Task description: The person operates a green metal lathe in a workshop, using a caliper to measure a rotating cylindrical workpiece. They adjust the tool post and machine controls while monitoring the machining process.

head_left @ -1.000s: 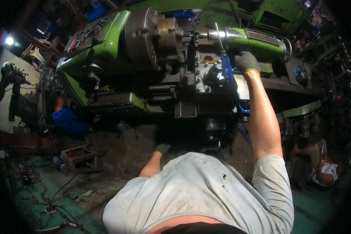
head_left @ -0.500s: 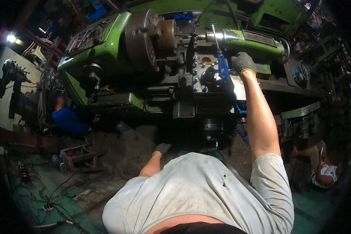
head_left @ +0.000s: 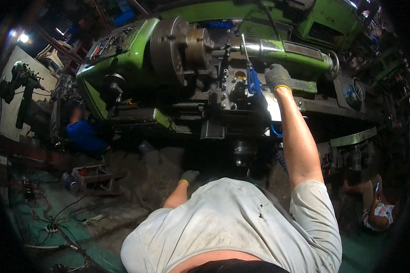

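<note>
My right hand [head_left: 278,76], in a grey knit glove with a yellow cuff, reaches out to the lathe carriage [head_left: 236,96]. Its fingers curl closed at the carriage's right side; what they grip is hidden beneath the glove. Just left of it, a blue air blow gun [head_left: 254,82] with a long thin metal nozzle stands nozzle up. Low at my left side is my left hand [head_left: 190,175], gloved alike, its fingers too dark to make out. Left of the carriage sits the round chuck [head_left: 167,51] with a brownish cylindrical piece [head_left: 197,47]. The green tailstock [head_left: 291,57] lies beyond my right hand.
Loose tools lie on the green headstock [head_left: 136,50]. A wire-bound bucket [head_left: 352,92] stands at the right. A person in blue [head_left: 84,135] is at the left, another person [head_left: 379,210] at the lower right. Cables [head_left: 54,225] trail over the floor.
The carriage and the blow gun have shifted a little left, toward the chuck, and my right hand has moved with them. My left hand stays low at my side. The whole view has shifted slightly.
</note>
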`<action>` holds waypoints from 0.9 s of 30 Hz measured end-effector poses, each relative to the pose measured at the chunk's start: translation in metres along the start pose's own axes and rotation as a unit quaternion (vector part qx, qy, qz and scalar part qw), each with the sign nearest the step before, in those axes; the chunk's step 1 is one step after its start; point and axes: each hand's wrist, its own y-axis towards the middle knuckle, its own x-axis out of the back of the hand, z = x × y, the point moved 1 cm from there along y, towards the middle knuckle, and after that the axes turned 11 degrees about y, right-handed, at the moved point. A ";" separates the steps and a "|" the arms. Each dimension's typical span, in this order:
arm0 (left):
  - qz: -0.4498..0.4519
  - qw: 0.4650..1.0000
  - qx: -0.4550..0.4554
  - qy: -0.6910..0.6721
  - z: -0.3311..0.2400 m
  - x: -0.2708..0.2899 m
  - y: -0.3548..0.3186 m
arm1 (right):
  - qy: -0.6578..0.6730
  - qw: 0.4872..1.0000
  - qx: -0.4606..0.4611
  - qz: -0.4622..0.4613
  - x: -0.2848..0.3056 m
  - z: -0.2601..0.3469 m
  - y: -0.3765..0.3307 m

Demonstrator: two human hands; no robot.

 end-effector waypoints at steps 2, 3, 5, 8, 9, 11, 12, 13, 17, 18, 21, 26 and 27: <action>-0.018 0.996 -0.042 0.079 0.008 -0.013 0.000 | 0.015 1.000 0.008 0.004 0.001 0.004 0.000; -0.014 0.997 -0.021 0.069 0.010 -0.020 0.002 | 0.021 1.000 0.007 0.008 0.001 0.007 -0.001; -0.004 0.999 0.015 0.048 0.002 -0.023 0.002 | 0.020 1.000 -0.007 0.017 0.001 0.011 -0.004; 0.011 0.997 0.046 -0.069 -0.017 -0.012 -0.010 | 0.044 0.999 0.014 0.003 0.007 0.010 -0.012; 0.002 0.999 0.028 -0.040 -0.021 -0.008 -0.012 | 0.045 0.999 0.017 -0.001 0.007 0.009 -0.011; -0.018 1.000 -0.001 0.017 -0.019 -0.015 -0.011 | 0.051 0.998 0.027 -0.004 0.006 0.008 -0.010; -0.037 0.999 -0.004 0.014 -0.017 -0.018 -0.011 | 0.052 0.998 0.036 -0.005 0.005 0.008 -0.010; -0.055 0.998 -0.009 0.013 -0.014 -0.023 -0.008 | 0.052 0.998 0.044 -0.007 0.005 0.007 -0.011; -0.157 0.987 -0.001 -0.020 -0.002 -0.044 -0.003 | 0.040 0.998 0.034 0.026 0.005 0.009 -0.009; -0.166 0.982 0.024 -0.087 0.005 -0.048 0.001 | 0.036 0.998 0.039 0.027 0.007 0.009 -0.009; -0.215 0.942 0.086 -0.242 0.019 -0.060 0.014 | 0.026 0.997 0.060 0.041 0.008 0.012 -0.012; -0.205 0.854 0.163 -0.449 0.030 -0.046 0.036 | 0.024 0.997 0.068 0.039 0.012 0.016 -0.018; -0.205 0.828 0.159 -0.497 0.035 -0.045 0.040 | 0.024 0.996 0.070 0.041 0.011 0.014 -0.017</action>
